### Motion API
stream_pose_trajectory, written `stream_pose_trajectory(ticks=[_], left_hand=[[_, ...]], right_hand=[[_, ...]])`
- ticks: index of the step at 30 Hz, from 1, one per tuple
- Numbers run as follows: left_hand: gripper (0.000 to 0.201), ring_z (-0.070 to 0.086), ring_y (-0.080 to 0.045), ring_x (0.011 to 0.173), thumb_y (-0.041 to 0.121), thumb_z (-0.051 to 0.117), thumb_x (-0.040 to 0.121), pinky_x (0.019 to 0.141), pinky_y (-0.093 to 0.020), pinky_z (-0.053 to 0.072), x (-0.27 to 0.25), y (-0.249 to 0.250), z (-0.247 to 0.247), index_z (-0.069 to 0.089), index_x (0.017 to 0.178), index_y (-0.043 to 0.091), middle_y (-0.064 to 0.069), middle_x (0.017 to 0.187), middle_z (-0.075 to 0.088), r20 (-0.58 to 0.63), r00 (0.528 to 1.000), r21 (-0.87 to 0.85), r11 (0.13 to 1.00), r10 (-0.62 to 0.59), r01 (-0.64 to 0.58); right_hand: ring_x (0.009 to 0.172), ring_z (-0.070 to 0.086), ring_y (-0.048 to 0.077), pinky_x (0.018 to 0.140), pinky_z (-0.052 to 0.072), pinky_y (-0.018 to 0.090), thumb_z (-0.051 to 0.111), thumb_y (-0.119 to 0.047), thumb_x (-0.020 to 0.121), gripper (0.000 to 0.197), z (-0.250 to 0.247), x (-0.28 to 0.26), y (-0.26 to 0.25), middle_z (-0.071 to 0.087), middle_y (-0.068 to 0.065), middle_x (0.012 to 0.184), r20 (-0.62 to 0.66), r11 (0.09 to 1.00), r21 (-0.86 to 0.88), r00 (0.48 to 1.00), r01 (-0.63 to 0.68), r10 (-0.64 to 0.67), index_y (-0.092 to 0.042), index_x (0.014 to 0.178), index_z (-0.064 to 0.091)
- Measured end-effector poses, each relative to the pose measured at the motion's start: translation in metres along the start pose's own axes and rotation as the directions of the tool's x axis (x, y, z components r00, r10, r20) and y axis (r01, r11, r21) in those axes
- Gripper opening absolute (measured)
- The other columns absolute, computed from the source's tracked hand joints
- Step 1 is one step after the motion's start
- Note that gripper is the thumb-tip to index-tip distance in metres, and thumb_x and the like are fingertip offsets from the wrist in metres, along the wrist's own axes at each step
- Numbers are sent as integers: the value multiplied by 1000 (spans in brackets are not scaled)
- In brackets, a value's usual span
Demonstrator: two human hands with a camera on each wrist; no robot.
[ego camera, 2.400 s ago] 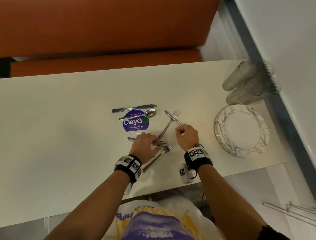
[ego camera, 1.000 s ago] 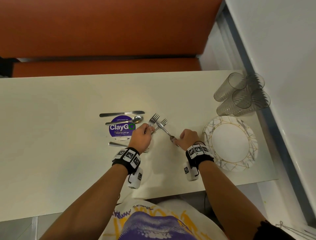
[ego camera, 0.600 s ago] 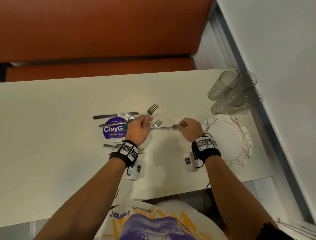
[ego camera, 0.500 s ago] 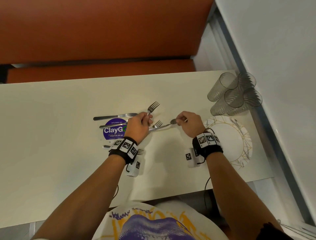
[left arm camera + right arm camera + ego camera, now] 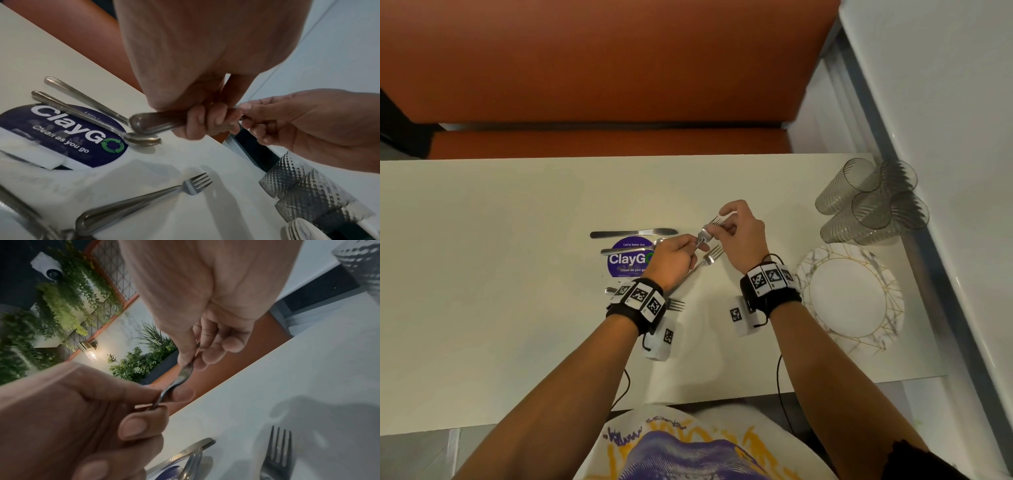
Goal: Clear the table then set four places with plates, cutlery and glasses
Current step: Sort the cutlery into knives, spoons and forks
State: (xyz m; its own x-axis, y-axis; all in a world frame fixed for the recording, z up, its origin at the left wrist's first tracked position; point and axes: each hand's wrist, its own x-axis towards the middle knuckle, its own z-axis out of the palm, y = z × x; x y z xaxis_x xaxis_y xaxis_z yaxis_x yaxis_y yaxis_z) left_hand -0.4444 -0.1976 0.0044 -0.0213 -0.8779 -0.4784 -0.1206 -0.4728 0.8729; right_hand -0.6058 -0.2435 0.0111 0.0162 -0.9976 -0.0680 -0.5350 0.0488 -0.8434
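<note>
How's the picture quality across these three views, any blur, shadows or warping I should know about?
Head view: evenly lit and fairly sharp, the table edge bowed by the wide lens. Left wrist view: dimmer, the held fork motion-blurred, the lying fork clearer, soft hand shadows around it. Right wrist view: the left hand close and soft, a wall lamp glaring behind.

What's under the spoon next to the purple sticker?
The spoon lies across the purple ClayGo sticker: its handle crosses the top of the sticker, and its bowl rests by the green arrows. It hides a thin strip of the sticker, including part of the small print.
</note>
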Motion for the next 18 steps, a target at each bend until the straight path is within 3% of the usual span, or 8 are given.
stream_pose_trajectory(ticks=[3,6,12,15,18], left_hand=[[32,39,-7,44,14,43,109,46,-18,32,-2,-6,-6,73,99,8,-4,58,48,8,1000,-4,1000,1,-1],[33,40,-8,45,15,43,108,46,-20,32,-3,-9,-13,74,96,11,-7,61,50,7,1000,20,1000,2,-3],[27,46,-11,44,18,48,108,47,-26,39,-10,-12,-24,74,100,16,-3,62,59,30,998,106,993,48,-51],[27,50,0,50,20,50,108,56,-20,41,-11,-14,-26,76,102,16,15,59,59,-1,994,180,978,105,-103],[27,53,-1,61,19,50,108,64,-22,42,-9,-14,-26,76,107,13,17,68,58,-40,990,217,969,133,-121]], right_hand=[[66,63,9,66,50,18,75,-19,87,20,7,-2,-5,68,0,74,16,1000,-14,1000,7,-7,-17,105,67],[68,67,11,69,54,21,72,-17,90,9,12,-2,-10,71,-1,74,56,999,-35,998,0,2,-11,97,71],[61,66,11,63,56,23,71,-17,89,5,16,-3,-20,71,-1,68,74,999,-25,996,-43,44,-17,84,70],[57,68,17,54,59,29,72,-15,90,4,16,-5,-25,73,4,72,79,994,35,991,-107,104,-12,92,71],[51,66,17,49,58,30,72,-14,91,15,16,-8,-23,73,7,70,53,988,70,990,-138,134,-11,105,67]])
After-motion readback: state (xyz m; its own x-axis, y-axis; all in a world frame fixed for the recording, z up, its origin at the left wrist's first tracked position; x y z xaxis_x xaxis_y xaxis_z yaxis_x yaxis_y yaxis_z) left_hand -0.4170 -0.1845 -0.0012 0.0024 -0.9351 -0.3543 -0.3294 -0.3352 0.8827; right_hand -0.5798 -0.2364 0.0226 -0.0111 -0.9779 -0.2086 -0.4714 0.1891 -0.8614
